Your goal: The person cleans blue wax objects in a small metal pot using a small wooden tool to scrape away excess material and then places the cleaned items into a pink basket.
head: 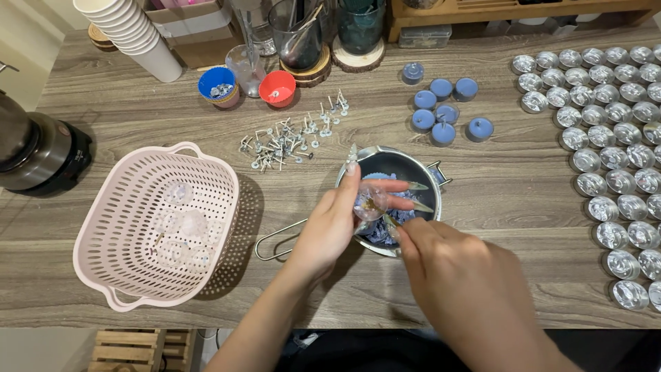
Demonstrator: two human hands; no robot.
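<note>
now l hand [335,222] pinches clear cup [370,204]

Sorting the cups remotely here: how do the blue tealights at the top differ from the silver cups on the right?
The blue tealights are filled with blue wax, while the silver cups look empty and shiny. The tealights are few, in a loose cluster behind the metal pot; the silver cups are many, packed in rows along the right edge. Both are small, round and sit on the wooden table.
</note>
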